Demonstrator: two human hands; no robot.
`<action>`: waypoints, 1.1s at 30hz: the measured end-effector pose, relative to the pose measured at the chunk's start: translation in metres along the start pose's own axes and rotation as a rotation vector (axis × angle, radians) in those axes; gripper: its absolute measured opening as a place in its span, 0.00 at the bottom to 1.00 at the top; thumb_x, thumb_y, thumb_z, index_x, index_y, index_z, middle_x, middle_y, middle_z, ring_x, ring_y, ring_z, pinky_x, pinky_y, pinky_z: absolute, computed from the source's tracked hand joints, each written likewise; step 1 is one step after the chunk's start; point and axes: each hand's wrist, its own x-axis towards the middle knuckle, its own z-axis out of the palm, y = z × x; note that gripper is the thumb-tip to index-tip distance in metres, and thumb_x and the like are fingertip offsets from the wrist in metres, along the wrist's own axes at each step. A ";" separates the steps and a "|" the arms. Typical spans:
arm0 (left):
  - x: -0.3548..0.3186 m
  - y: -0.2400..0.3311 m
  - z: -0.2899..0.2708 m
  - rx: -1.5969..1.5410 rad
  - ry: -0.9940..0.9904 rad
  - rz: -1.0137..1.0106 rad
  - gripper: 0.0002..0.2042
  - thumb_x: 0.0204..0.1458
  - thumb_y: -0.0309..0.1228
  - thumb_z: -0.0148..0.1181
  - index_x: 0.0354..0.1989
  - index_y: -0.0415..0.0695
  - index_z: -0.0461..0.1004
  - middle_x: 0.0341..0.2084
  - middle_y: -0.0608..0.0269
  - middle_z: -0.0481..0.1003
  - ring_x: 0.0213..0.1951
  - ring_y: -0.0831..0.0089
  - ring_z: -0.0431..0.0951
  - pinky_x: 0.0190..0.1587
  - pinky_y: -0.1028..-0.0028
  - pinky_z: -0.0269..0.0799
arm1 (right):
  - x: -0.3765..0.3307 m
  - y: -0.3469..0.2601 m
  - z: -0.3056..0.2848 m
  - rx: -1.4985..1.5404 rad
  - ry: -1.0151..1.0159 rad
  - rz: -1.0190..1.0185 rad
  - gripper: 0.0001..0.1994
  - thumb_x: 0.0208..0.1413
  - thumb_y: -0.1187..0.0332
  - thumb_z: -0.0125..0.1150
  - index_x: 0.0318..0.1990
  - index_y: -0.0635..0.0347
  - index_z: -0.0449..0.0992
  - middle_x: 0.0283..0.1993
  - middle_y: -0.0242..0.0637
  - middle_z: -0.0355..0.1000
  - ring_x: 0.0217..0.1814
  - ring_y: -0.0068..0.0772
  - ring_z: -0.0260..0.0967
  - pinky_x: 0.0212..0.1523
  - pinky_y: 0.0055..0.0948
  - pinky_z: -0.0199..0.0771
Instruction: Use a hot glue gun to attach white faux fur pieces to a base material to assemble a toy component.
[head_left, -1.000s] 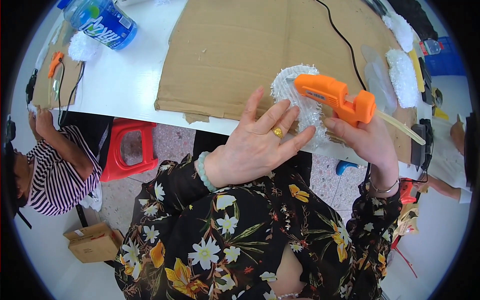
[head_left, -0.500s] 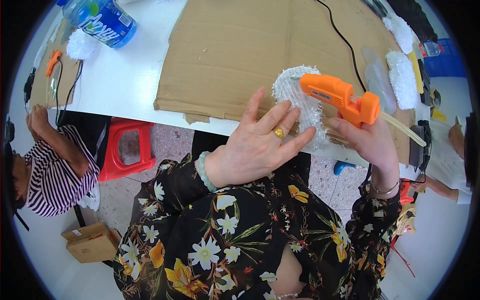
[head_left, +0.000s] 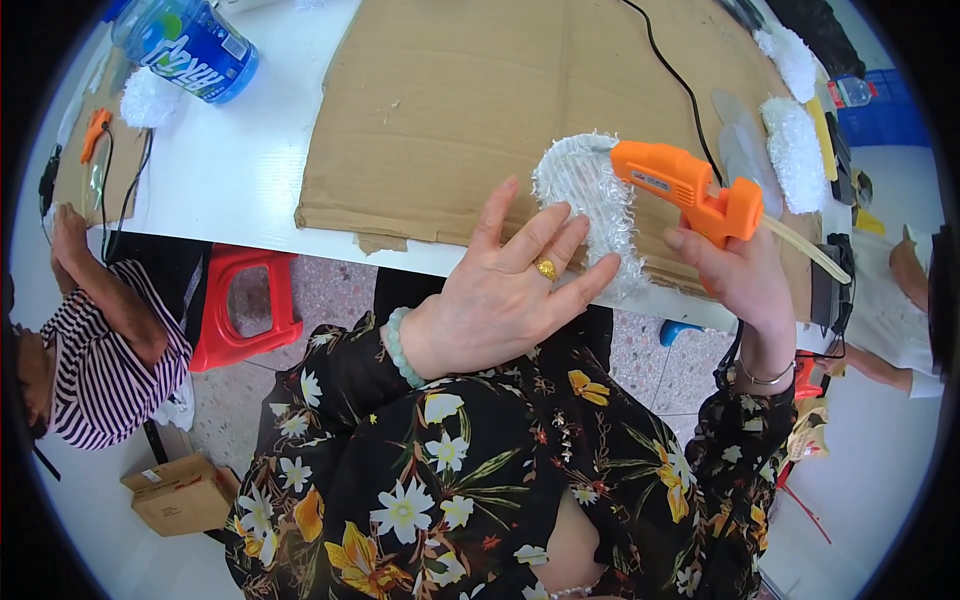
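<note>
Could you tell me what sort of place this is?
Probably a small handicraft workshop. An orange hot glue gun in the right hand meets a white fluffy piece over a cardboard sheet on the white table, and more fluffy pieces lie nearby.

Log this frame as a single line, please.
left hand: fingers on fluffy white piece | right hand: holds orange glue gun, nozzle at piece | under piece: cardboard on white table
</note>
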 end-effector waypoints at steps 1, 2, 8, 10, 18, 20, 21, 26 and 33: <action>0.000 0.000 0.000 -0.003 -0.003 0.003 0.17 0.46 0.34 0.54 0.47 0.50 0.73 0.43 0.53 0.73 0.52 0.60 0.68 0.61 0.43 0.46 | 0.000 0.001 -0.001 -0.001 -0.001 0.028 0.10 0.47 0.68 0.65 0.34 0.60 0.70 0.24 0.23 0.64 0.21 0.13 0.58 0.20 0.17 0.57; 0.000 -0.001 0.000 -0.007 -0.007 0.008 0.17 0.46 0.34 0.53 0.47 0.50 0.73 0.43 0.53 0.73 0.52 0.60 0.68 0.61 0.43 0.46 | 0.000 0.003 -0.001 -0.001 0.000 0.029 0.10 0.47 0.68 0.65 0.34 0.60 0.70 0.24 0.23 0.64 0.21 0.13 0.58 0.20 0.17 0.57; 0.000 -0.001 -0.002 -0.008 -0.019 0.006 0.18 0.45 0.33 0.53 0.47 0.49 0.73 0.43 0.52 0.73 0.51 0.60 0.69 0.61 0.43 0.46 | -0.001 -0.011 0.002 -0.036 -0.010 -0.001 0.10 0.47 0.68 0.65 0.33 0.60 0.70 0.24 0.23 0.64 0.23 0.13 0.58 0.22 0.17 0.57; 0.001 -0.001 -0.001 -0.020 -0.011 0.005 0.18 0.45 0.33 0.53 0.47 0.49 0.73 0.43 0.52 0.73 0.51 0.60 0.69 0.61 0.43 0.46 | -0.001 -0.014 0.001 -0.050 -0.006 0.043 0.11 0.47 0.68 0.65 0.33 0.60 0.70 0.24 0.23 0.64 0.23 0.13 0.58 0.22 0.17 0.57; 0.001 0.001 0.000 0.043 0.006 -0.013 0.26 0.33 0.38 0.68 0.47 0.54 0.73 0.42 0.61 0.73 0.49 0.62 0.69 0.60 0.46 0.50 | -0.006 -0.019 -0.012 -0.174 -0.007 0.032 0.12 0.46 0.64 0.65 0.33 0.61 0.71 0.22 0.25 0.64 0.22 0.14 0.59 0.23 0.19 0.58; 0.001 0.001 0.000 0.038 -0.006 -0.017 0.26 0.33 0.38 0.68 0.47 0.54 0.73 0.42 0.61 0.73 0.49 0.62 0.69 0.60 0.47 0.49 | -0.006 -0.017 -0.013 -0.224 -0.018 0.025 0.13 0.46 0.63 0.65 0.33 0.61 0.71 0.22 0.25 0.64 0.22 0.15 0.59 0.23 0.19 0.59; 0.001 0.001 0.000 0.038 -0.005 -0.017 0.26 0.33 0.38 0.68 0.47 0.54 0.73 0.42 0.61 0.73 0.49 0.62 0.69 0.60 0.47 0.49 | -0.007 -0.016 -0.012 -0.222 0.009 -0.001 0.13 0.46 0.63 0.65 0.33 0.61 0.71 0.21 0.25 0.64 0.22 0.16 0.59 0.23 0.20 0.59; 0.002 0.001 -0.001 0.048 -0.011 -0.012 0.26 0.33 0.37 0.68 0.47 0.54 0.73 0.43 0.61 0.73 0.49 0.62 0.69 0.61 0.47 0.49 | -0.007 -0.022 -0.015 -0.225 -0.011 0.015 0.14 0.45 0.62 0.66 0.33 0.61 0.71 0.21 0.25 0.64 0.21 0.16 0.59 0.22 0.20 0.59; 0.003 0.001 -0.002 0.016 -0.014 -0.026 0.27 0.32 0.37 0.69 0.47 0.53 0.73 0.43 0.61 0.72 0.49 0.61 0.70 0.61 0.47 0.49 | -0.009 -0.015 -0.019 -0.179 -0.028 0.031 0.12 0.47 0.64 0.66 0.33 0.60 0.70 0.22 0.25 0.64 0.20 0.14 0.59 0.21 0.18 0.58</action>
